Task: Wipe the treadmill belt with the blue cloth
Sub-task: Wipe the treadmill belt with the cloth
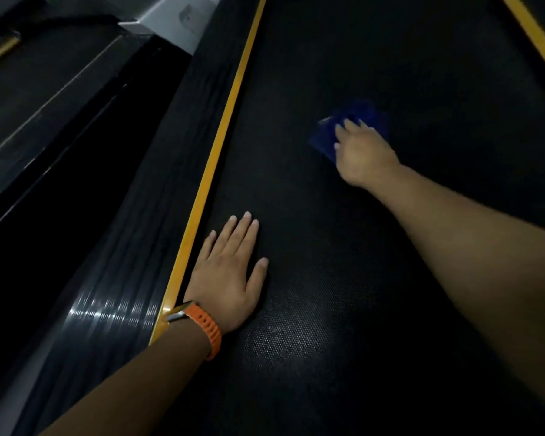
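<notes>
The black textured treadmill belt (328, 278) fills most of the view, running away from me. A dark blue cloth (324, 136) lies crumpled on the belt's far middle. My right hand (362, 155) presses down on the cloth, fingers closed over it, and hides its near part. Near the belt's left edge, my left hand (230, 272) lies flat on the belt with fingers spread, holding nothing. An orange watch strap circles that wrist.
A yellow strip (214, 152) borders the belt on the left, with a ribbed black side rail (123, 278) beyond it. Another yellow strip (532, 33) runs along the right edge. A dark floor and grey base lie at upper left.
</notes>
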`<action>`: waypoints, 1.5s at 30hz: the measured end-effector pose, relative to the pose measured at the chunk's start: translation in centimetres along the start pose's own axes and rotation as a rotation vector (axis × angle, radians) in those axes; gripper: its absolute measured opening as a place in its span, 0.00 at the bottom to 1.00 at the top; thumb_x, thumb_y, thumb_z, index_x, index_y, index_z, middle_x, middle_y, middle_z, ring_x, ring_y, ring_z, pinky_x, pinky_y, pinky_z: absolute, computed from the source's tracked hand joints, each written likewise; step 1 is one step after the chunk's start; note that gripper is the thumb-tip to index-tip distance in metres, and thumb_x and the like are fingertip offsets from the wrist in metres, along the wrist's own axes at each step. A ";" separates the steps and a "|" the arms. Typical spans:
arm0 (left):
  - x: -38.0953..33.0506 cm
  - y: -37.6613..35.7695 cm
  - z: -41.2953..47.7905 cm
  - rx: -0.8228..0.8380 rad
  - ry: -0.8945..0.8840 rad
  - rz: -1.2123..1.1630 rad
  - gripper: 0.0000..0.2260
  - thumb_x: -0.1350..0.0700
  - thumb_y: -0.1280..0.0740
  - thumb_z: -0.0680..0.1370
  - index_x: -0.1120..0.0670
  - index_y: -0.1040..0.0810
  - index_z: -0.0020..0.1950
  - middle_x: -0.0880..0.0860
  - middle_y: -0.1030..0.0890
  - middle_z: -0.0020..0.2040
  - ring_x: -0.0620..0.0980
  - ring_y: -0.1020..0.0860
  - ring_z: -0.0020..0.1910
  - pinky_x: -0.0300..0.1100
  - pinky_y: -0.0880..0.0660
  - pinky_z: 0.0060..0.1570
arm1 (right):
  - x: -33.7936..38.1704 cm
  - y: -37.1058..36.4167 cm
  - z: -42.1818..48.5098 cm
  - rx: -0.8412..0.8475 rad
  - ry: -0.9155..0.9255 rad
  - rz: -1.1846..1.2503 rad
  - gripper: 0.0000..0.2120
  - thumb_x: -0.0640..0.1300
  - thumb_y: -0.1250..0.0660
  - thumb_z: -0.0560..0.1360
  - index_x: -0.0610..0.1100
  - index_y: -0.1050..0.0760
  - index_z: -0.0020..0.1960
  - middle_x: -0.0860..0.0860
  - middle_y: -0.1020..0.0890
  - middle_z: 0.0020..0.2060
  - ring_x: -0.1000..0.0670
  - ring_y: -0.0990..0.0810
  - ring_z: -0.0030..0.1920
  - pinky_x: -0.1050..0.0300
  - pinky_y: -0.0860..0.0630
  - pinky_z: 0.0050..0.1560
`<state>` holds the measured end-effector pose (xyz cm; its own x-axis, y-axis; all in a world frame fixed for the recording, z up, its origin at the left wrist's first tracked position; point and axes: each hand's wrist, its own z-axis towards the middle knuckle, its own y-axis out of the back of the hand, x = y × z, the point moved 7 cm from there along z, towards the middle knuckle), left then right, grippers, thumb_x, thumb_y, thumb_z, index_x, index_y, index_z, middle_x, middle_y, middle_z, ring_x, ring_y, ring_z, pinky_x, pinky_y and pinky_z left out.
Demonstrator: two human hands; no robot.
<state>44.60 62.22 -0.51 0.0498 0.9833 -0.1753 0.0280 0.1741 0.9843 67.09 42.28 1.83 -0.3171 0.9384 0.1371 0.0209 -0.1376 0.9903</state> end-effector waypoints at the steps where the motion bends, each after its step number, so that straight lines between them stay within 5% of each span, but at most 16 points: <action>1: 0.0 0.0 0.1 -0.002 0.000 0.002 0.30 0.38 0.56 0.82 0.47 0.53 0.83 0.42 0.56 0.83 0.40 0.60 0.81 0.43 0.62 0.79 | 0.4 -0.2 -0.1 0.020 -0.077 -0.009 0.24 0.46 0.46 0.81 0.39 0.38 0.75 0.42 0.35 0.74 0.37 0.39 0.75 0.43 0.41 0.74; 2: 0.0 0.0 0.1 -0.005 0.001 0.007 0.30 0.39 0.56 0.82 0.47 0.53 0.83 0.42 0.56 0.83 0.40 0.61 0.81 0.43 0.62 0.79 | 2.9 -0.6 -0.8 0.007 -0.057 -0.029 0.24 0.47 0.45 0.81 0.39 0.39 0.75 0.42 0.35 0.74 0.37 0.41 0.75 0.43 0.42 0.74; 5: -0.1 -0.1 -0.1 -0.001 -0.012 0.028 0.30 0.39 0.56 0.82 0.48 0.52 0.84 0.44 0.55 0.83 0.41 0.60 0.81 0.44 0.62 0.79 | 13.2 -1.8 -6.3 0.060 0.417 0.057 0.23 0.47 0.46 0.83 0.43 0.40 0.77 0.46 0.37 0.76 0.41 0.44 0.77 0.44 0.45 0.76; 7: -0.1 -0.1 -0.1 0.001 -0.008 0.030 0.30 0.39 0.56 0.82 0.48 0.52 0.84 0.44 0.55 0.83 0.41 0.60 0.81 0.45 0.61 0.80 | 12.4 -1.4 -6.4 0.088 0.563 0.059 0.23 0.47 0.49 0.84 0.44 0.40 0.78 0.48 0.40 0.78 0.45 0.44 0.78 0.47 0.47 0.78; 10: -0.1 -0.1 0.0 0.010 -0.005 0.028 0.30 0.39 0.58 0.82 0.48 0.54 0.84 0.43 0.57 0.83 0.41 0.62 0.81 0.46 0.61 0.80 | 2.8 0.1 -0.1 -0.030 0.210 0.023 0.23 0.46 0.49 0.81 0.36 0.32 0.71 0.37 0.30 0.70 0.35 0.32 0.71 0.42 0.40 0.74; 12: -0.1 -0.1 0.0 0.007 -0.006 0.020 0.31 0.39 0.59 0.82 0.48 0.55 0.84 0.43 0.58 0.83 0.42 0.62 0.81 0.48 0.60 0.80 | -0.3 0.7 1.1 -0.062 -0.085 -0.014 0.20 0.46 0.47 0.81 0.37 0.32 0.69 0.38 0.29 0.68 0.34 0.33 0.69 0.42 0.37 0.71; 15: -0.3 -0.1 0.1 0.037 -0.027 0.035 0.31 0.40 0.59 0.82 0.50 0.55 0.84 0.46 0.57 0.83 0.45 0.62 0.82 0.50 0.58 0.81 | 10.8 -0.7 -1.1 -0.026 0.179 -0.026 0.20 0.48 0.46 0.81 0.43 0.33 0.71 0.44 0.29 0.70 0.38 0.34 0.70 0.41 0.35 0.69; 18: -0.1 0.7 0.0 0.097 -0.111 0.142 0.32 0.40 0.59 0.83 0.53 0.53 0.84 0.51 0.54 0.84 0.49 0.57 0.82 0.51 0.55 0.81 | 15.8 -1.9 -3.9 0.093 0.533 0.053 0.23 0.48 0.48 0.84 0.49 0.41 0.78 0.51 0.41 0.78 0.45 0.46 0.78 0.48 0.48 0.78; 22: 4.3 4.2 -1.3 0.035 -0.138 0.211 0.34 0.37 0.56 0.82 0.53 0.47 0.83 0.50 0.48 0.83 0.48 0.52 0.82 0.49 0.54 0.81 | 7.0 -1.0 2.1 0.015 0.066 -0.011 0.24 0.47 0.48 0.83 0.43 0.42 0.78 0.44 0.40 0.78 0.40 0.43 0.77 0.45 0.44 0.76; 24: 8.0 5.2 -2.1 0.020 -0.051 0.112 0.34 0.35 0.56 0.81 0.51 0.50 0.84 0.47 0.51 0.83 0.45 0.55 0.82 0.44 0.58 0.79 | 9.1 -1.4 1.7 0.017 -0.020 -0.031 0.26 0.48 0.47 0.81 0.41 0.42 0.77 0.43 0.37 0.75 0.38 0.42 0.76 0.43 0.44 0.75; 27: 10.9 5.4 -2.9 0.002 0.047 -0.049 0.34 0.35 0.56 0.80 0.49 0.50 0.83 0.44 0.52 0.82 0.42 0.54 0.81 0.42 0.58 0.79 | 18.9 -3.4 -4.6 0.050 0.384 -0.023 0.26 0.48 0.47 0.81 0.42 0.41 0.77 0.45 0.37 0.75 0.37 0.42 0.76 0.42 0.44 0.75; 30: 10.9 5.3 -2.7 -0.017 0.055 -0.072 0.33 0.36 0.55 0.80 0.49 0.49 0.83 0.44 0.51 0.82 0.42 0.53 0.82 0.43 0.57 0.79 | 19.1 -3.0 -7.5 0.103 0.674 0.050 0.23 0.48 0.48 0.84 0.45 0.41 0.78 0.47 0.40 0.78 0.42 0.45 0.78 0.47 0.48 0.78; 35: 11.0 5.1 -2.8 -0.017 0.053 -0.069 0.33 0.37 0.55 0.80 0.49 0.50 0.83 0.45 0.51 0.83 0.43 0.54 0.82 0.48 0.55 0.81 | 10.7 -1.2 -2.0 -0.012 0.138 0.011 0.26 0.50 0.53 0.80 0.39 0.32 0.71 0.40 0.30 0.70 0.35 0.35 0.72 0.42 0.39 0.72; 38: 11.1 5.0 -2.7 -0.023 0.045 -0.058 0.33 0.38 0.55 0.81 0.50 0.48 0.83 0.46 0.50 0.83 0.43 0.53 0.82 0.49 0.54 0.81 | 20.1 -3.2 -12.1 0.018 0.488 0.019 0.21 0.47 0.43 0.80 0.40 0.30 0.71 0.44 0.28 0.68 0.36 0.35 0.72 0.40 0.37 0.72; 41: 11.2 5.0 -2.6 -0.034 0.041 -0.051 0.33 0.38 0.54 0.81 0.51 0.47 0.83 0.47 0.49 0.83 0.44 0.52 0.82 0.49 0.53 0.81 | 20.3 -2.1 -15.0 0.072 0.718 0.083 0.23 0.45 0.44 0.83 0.44 0.37 0.76 0.46 0.35 0.76 0.42 0.39 0.76 0.45 0.43 0.76; 45: 11.3 4.8 -2.6 -0.037 0.038 -0.042 0.32 0.39 0.54 0.81 0.51 0.48 0.84 0.47 0.49 0.84 0.44 0.53 0.82 0.48 0.54 0.81 | 8.5 -0.6 -7.0 -0.001 0.142 0.031 0.22 0.44 0.45 0.82 0.39 0.37 0.75 0.41 0.34 0.74 0.38 0.38 0.74 0.43 0.42 0.75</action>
<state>42.72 74.31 2.31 0.0110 0.9764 -0.2159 -0.0073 0.2160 0.9764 57.76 48.13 2.27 -0.4475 0.8793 0.1631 0.0316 -0.1667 0.9855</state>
